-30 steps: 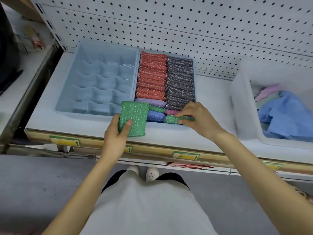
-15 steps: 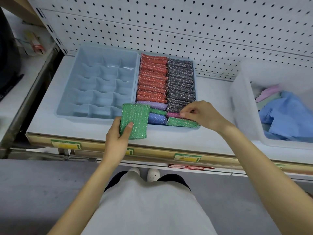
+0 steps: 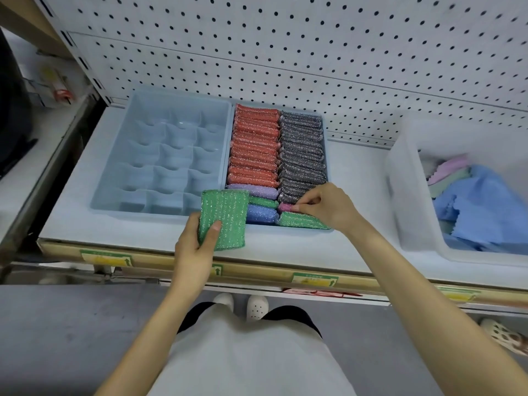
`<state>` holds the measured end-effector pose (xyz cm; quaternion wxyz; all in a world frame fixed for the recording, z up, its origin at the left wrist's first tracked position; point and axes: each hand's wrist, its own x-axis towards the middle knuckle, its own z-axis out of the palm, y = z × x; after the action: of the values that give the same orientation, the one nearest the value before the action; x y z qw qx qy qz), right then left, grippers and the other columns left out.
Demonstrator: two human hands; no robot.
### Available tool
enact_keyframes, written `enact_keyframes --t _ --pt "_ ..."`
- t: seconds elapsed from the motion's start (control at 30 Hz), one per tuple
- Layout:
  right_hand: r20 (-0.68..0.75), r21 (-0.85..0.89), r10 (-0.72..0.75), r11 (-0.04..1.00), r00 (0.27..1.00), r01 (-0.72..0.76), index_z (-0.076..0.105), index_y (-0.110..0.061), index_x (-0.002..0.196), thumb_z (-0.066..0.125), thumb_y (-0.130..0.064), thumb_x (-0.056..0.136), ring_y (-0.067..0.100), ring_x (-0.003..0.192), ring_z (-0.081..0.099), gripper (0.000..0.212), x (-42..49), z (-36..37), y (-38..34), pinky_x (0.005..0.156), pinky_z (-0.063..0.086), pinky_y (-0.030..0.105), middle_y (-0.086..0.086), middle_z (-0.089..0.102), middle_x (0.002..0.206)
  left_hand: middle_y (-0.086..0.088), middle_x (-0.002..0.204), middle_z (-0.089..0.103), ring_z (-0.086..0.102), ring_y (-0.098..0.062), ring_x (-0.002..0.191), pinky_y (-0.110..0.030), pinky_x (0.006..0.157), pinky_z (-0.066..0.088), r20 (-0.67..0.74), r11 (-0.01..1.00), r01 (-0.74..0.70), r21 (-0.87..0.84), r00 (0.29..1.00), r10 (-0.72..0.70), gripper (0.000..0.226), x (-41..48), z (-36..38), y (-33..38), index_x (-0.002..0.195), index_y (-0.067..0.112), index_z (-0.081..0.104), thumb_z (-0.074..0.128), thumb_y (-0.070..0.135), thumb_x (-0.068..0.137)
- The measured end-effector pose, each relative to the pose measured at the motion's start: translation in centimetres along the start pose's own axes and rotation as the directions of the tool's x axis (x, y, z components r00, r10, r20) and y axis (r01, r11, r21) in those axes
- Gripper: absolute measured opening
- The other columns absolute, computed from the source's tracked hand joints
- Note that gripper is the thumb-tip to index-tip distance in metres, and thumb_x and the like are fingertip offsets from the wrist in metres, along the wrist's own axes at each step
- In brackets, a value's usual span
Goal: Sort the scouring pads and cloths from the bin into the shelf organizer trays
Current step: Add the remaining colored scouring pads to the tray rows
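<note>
Your left hand (image 3: 197,250) grips a green pad (image 3: 224,218), thumb across its face, above the shelf (image 3: 285,247) just before the trays. Your right hand (image 3: 328,207) reaches into the full tray (image 3: 265,225), its curled fingers pinching a pink pad (image 3: 284,207) wedged between the grey pads (image 3: 303,155) and a second green pad (image 3: 300,220) at the front. The divided tray (image 3: 160,155) sits just left. Cloths (image 3: 480,201) lie in the bin (image 3: 400,195) to the right

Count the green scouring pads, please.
3 green pads: one in the left hand; one between the purple and blue pads; one at the tray front, beside the right hand. Others may be hidden.
</note>
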<state>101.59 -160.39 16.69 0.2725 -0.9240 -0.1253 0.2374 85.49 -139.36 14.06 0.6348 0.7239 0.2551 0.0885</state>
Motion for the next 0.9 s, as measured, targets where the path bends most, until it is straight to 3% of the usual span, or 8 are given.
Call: enact_keyframes --t 0.1,0.23,0.43,0.57,0.73,0.8,0.9 --pt "-0.038 -0.032 -0.053 0.998 0.998 0.052 0.073 -0.025 0.074 0.073 -0.031 0.084 0.009 0.056 0.04 0.011 -0.4 0.3 0.1 0.055 0.032 0.028 -0.009 0.046 0.059 0.012 0.096 0.066 0.059 0.006 0.082 -0.018 0.076 0.045 -0.013 1.0 -0.004 0.021 1.0 0.004 0.011 0.0 0.1 -0.1 0.106 0.025 0.057 0.053 0.019 0.098" --pt "-0.13 0.006 -0.114 0.993 0.985 0.116 0.069 -0.025 0.073 0.072 -0.023 0.084 0.013 0.061 0.044 0.012 -0.7 0.9 0.7 0.062 0.036 0.03 -0.01 0.04 0.06 0.013 0.096 0.067 0.059 0.007 0.084 -0.017 0.078 0.046 -0.014 1.0 -0.015 0.025 1.0 0.015 0.014 0.0 0.1 -0.1 0.102 0.031 0.056 0.053 0.018 0.098" --pt "-0.294 -0.013 -0.195 0.98 0.936 0.2 0.072 -0.016 0.076 0.071 -0.022 0.085 0.005 0.058 0.041 0.012 -1.4 1.1 1.1 0.058 0.031 0.02 -0.013 0.04 0.059 0.012 0.097 0.067 0.061 0.003 0.086 -0.025 0.081 0.047 -0.006 1.0 -0.005 0.01 1.0 0.005 0.015 -0.1 0.1 0.0 0.103 0.032 0.056 0.053 0.018 0.098" --pt "-0.31 -0.059 -0.262 0.965 0.914 0.257 0.069 -0.017 0.08 0.065 -0.021 0.09 0.009 0.068 0.045 0.011 -1.6 1.3 1.3 0.068 0.036 0.029 -0.011 0.048 0.068 0.018 0.094 0.068 0.061 -0.001 0.088 -0.028 0.082 0.047 -0.009 1.0 -0.018 0.005 1.0 0.018 0.014 -0.2 0.1 -0.4 0.102 0.036 0.056 0.054 0.024 0.096" --pt "-0.339 0.28 -0.277 0.883 0.899 0.377 0.066 -0.025 0.087 0.07 -0.021 0.085 0.002 0.075 0.053 0.006 -4.0 0.4 1.2 0.069 0.04 0.013 -0.006 0.061 0.086 0.017 0.095 0.068 0.062 -0.006 0.091 -0.031 0.084 0.048 -0.02 1.0 -0.01 -0.012 1.0 0.01 0.012 -0.1 0.2 -0.5 0.103 0.036 0.056 0.055 0.03 0.092" --pt "-0.297 0.218 -0.354 0.879 0.887 0.424 0.069 -0.022 0.094 0.072 -0.027 0.08 0.002 0.083 0.056 0.016 -5.1 0.8 2.2 0.074 0.043 0.016 -0.009 0.063 0.09 0.015 0.096 0.068 0.062 -0.005 0.091 -0.032 0.085 0.048 -0.023 1.0 -0.007 -0.019 1.0 0.007 0.012 -0.1 0.2 -0.5 0.104 0.035 0.057 0.056 0.026 0.096" --pt "-0.306 -0.004 -0.453 0.88 0.837 0.475 0.071 -0.02 0.107 0.071 -0.018 0.084 0.008 0.093 0.058 0.022 -5.5 1.8 3.9 0.078 0.05 0.028 -0.006 0.063 0.101 0.013 0.098 0.068 0.062 -0.001 0.089 -0.029 0.083 0.048 -0.023 1.0 -0.011 -0.015 1.0 0.011 0.014 -0.1 0.3 -0.4 0.104 0.033 0.056 0.055 0.021 0.098"
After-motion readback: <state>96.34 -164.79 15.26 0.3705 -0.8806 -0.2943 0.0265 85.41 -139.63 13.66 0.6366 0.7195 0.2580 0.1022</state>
